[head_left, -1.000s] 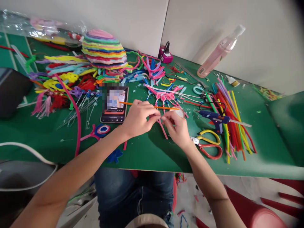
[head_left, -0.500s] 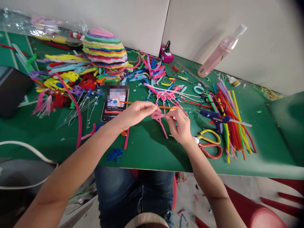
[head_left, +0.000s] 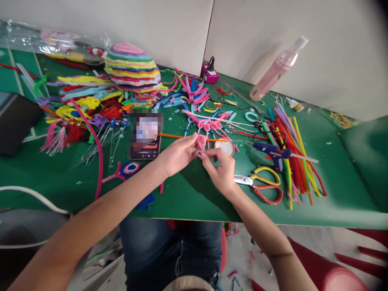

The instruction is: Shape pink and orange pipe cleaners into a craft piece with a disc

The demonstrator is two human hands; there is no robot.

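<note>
Between my two hands is a pink pipe cleaner (head_left: pixel 201 142), bent into a loop and held above the table. My left hand (head_left: pixel 181 152) pinches it from the left, thumb and fingertips at the loop. My right hand (head_left: pixel 220 166) grips its lower end between thumb and forefinger. Just beyond them lie an orange pipe cleaner (head_left: pixel 172 136), a small round dish (head_left: pixel 224 147) of tiny pale bits, and a pink flower-like piece (head_left: pixel 209 124) with beaded strands. A phone (head_left: pixel 145 152) with a partly blurred screen lies left of my hands.
Scissors (head_left: pixel 257 182) with yellow and red handles lie right of my hands, near a blue glue gun (head_left: pixel 269 151) and a bundle of coloured pipe cleaners (head_left: pixel 298 157). A pink bottle (head_left: pixel 274 72) stands at the back. A striped dome (head_left: pixel 133 66) sits back left.
The pink pipe cleaner's loop has turned more upright, and its hanging tail no longer shows. My right hand has shifted left and down, uncovering the round dish and scissor blades.
</note>
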